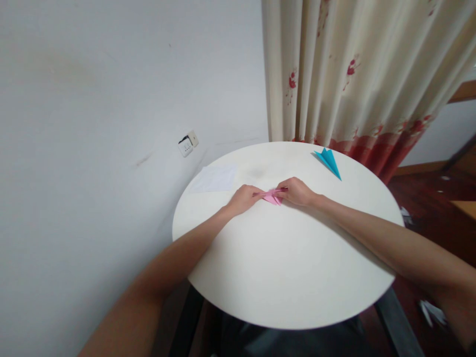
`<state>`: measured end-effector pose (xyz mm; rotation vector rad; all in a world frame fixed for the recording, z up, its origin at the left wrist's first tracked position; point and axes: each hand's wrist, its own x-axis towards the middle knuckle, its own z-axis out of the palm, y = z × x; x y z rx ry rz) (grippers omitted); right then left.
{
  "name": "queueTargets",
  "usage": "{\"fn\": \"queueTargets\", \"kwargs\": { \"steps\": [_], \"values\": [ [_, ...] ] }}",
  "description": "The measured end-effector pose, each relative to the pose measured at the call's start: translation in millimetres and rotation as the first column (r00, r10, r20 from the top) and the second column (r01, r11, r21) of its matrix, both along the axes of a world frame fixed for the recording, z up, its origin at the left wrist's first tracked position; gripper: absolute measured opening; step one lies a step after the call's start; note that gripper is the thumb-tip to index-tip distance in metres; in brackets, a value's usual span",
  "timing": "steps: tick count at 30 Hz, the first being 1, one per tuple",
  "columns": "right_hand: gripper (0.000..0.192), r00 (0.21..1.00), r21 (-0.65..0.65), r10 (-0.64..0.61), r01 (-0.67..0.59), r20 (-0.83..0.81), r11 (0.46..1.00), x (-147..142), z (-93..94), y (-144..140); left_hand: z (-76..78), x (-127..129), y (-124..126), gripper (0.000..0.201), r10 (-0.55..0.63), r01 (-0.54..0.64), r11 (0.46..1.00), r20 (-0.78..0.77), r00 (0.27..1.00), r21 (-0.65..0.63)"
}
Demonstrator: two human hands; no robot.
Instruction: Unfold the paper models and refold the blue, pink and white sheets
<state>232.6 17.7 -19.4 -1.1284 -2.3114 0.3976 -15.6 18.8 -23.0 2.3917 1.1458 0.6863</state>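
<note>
Small pink folded paper (272, 197), creased into pointed flaps, lying flat near the middle of the round white table (290, 267), pinched at either end between two hands

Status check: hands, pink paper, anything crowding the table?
Left hand and right hand both pinch the folded pink paper on the round table. Blue folded paper and white sheet lie apart.
</note>
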Motion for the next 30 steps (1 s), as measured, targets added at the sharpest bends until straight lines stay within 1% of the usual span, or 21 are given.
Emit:
{"fn": "queueTargets", "kwargs": {
  "steps": [2, 4, 6, 8, 11, 14, 17, 21, 23, 26, 28, 30],
  "values": [
    [0.024, 0.989, -0.015, -0.02, 0.018, -0.15, 1.0, 0, -1.5, 3, 2.1, 2, -2, 0.041, 0.064, -0.059, 0.997, 0.098, 0.993, -0.049],
    [0.026, 0.937, -0.077, -0.046, 0.021, -0.347, 0.997, -1, -2.9, 6, 3.5, 3, -4, 0.046, 0.125, -0.103, 0.987, 0.195, 0.973, -0.12],
    [0.031, 0.855, -0.172, -0.092, 0.003, -0.511, 0.985, -2, -3.4, 9, 4.5, 3, -7, 0.052, 0.153, -0.099, 0.974, 0.262, 0.953, -0.205],
    [0.036, 0.789, -0.259, -0.138, -0.027, -0.598, 0.966, -4, -2.3, 10, 5.7, 2, -9, 0.055, 0.149, -0.061, 0.955, 0.293, 0.944, -0.292],
    [0.039, 0.758, -0.338, -0.18, -0.057, -0.627, 0.939, -8, 0.6, 5, 8.0, 2, -13, 0.057, 0.103, 0.016, 0.927, 0.296, 0.95, -0.375],
    [0.039, 0.764, -0.387, -0.187, -0.088, -0.618, 0.918, -12, 0.5, -1, 9.9, 2, -13, 0.055, 0.051, 0.07, 0.916, 0.288, 0.956, -0.396],
    [0.04, 0.766, -0.403, -0.16, -0.139, -0.623, 0.904, -18, -3.8, -7, 10.6, 4, -13, 0.055, 0.049, 0.053, 0.917, 0.243, 0.969, -0.394],
    [0.041, 0.722, -0.408, -0.145, -0.204, -0.677, 0.89, -24, -9.5, -11, 10.3, 8, -14, 0.056, 0.064, 0.026, 0.918, 0.213, 0.975, -0.396],
    [0.04, 0.705, -0.402, -0.162, -0.187, -0.69, 0.896, -26, -9.7, -11, 9.6, 9, -15, 0.056, 0.066, 0.026, 0.913, 0.212, 0.975, -0.407],
    [0.041, 0.678, -0.386, -0.203, -0.129, -0.707, 0.913, -27, -6.8, -10, 9.0, 9, -16, 0.055, 0.064, 0.035, 0.907, 0.219, 0.974, -0.42],
    [0.041, 0.645, -0.373, -0.234, -0.085, -0.728, 0.924, -25, -3.7, -8, 9.5, 7, -17, 0.054, 0.069, 0.041, 0.898, 0.231, 0.971, -0.439],
    [0.042, 0.595, -0.363, -0.28, -0.02, -0.753, 0.932, -22, -0.4, -4, 10.6, 6, -18, 0.054, 0.079, 0.043, 0.885, 0.241, 0.967, -0.464]
  ]
}}
